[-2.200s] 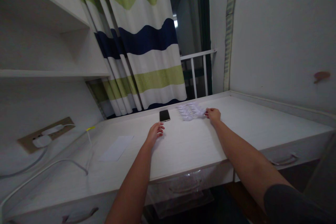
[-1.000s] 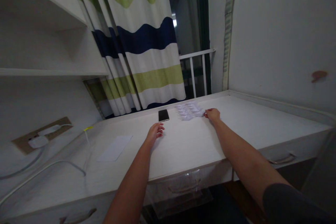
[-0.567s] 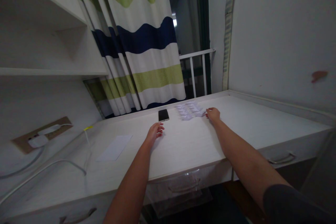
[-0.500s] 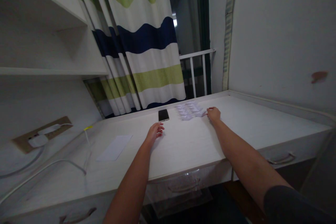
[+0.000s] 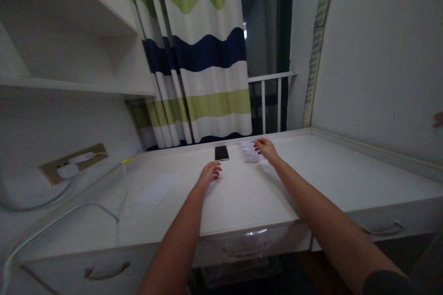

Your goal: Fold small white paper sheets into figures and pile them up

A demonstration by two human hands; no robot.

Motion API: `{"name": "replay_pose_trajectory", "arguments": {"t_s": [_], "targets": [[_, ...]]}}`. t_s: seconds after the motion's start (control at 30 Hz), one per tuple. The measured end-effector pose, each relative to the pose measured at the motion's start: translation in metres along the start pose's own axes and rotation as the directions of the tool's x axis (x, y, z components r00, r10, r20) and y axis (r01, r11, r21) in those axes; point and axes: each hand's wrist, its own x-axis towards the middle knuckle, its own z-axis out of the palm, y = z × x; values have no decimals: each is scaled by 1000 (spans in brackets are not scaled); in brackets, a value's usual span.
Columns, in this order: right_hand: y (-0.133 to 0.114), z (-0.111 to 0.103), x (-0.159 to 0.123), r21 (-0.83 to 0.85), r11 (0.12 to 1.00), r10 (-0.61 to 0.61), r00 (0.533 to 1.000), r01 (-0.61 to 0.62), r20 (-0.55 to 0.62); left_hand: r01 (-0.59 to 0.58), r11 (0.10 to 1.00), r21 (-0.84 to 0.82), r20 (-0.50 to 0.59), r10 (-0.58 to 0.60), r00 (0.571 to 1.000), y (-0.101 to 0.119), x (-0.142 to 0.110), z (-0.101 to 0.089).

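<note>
A creased white sheet [image 5: 249, 153] with raised folds, looking like pleated paper, lies near the back of the desk. Over its right part is my right hand [image 5: 266, 148], its fingers bent and closed at the sheet's edge; the exact grip is partly hidden. My left hand [image 5: 210, 173] rests on the desk to the left, fingers loosely curled and apart, holding nothing. Just beyond its fingertips lies a black smartphone [image 5: 222, 153], between the hand and the back ledge.
A flat white sheet of paper [image 5: 158, 189] lies on the left of the white desk [image 5: 249, 207]. A pale cable [image 5: 69, 211] runs along the desk's left side. Chargers fill a wall socket [image 5: 67, 170]. Striped curtains [image 5: 211, 78] hang behind; a shelf [image 5: 76, 84] overhangs the left.
My right hand has moved left, over the pleated sheet, whose right end has come leftward with it. My left hand stays beside the phone. The camera view has shifted slightly.
</note>
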Motion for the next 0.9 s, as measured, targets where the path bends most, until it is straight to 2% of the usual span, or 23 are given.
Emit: {"name": "replay_pose_trajectory", "arguments": {"t_s": [0.13, 0.27, 0.33, 0.47, 0.63, 0.9], "targets": [[-3, 37, -18, 72, 995, 51, 982, -65, 181, -28, 999, 14, -46, 29, 999, -2, 2, -3], [21, 67, -37, 143, 972, 133, 935, -188, 329, -26, 999, 45, -93, 30, 995, -5, 5, -5], [34, 74, -44, 126, 976, 124, 923, -180, 365, -20, 998, 57, -95, 25, 995, -6, 5, -5], [50, 77, -48, 84, 991, 61, 919, -101, 389, -29, 996, 81, -99, 37, 994, -6, 5, -4], [51, 75, -46, 58, 998, 9, 906, -37, 422, -23, 995, 94, -103, 33, 994, -5, 4, -3], [47, 74, -47, 64, 997, 18, 898, -52, 440, -91, 988, 122, -79, 101, 992, 2, 1, -6]]}}
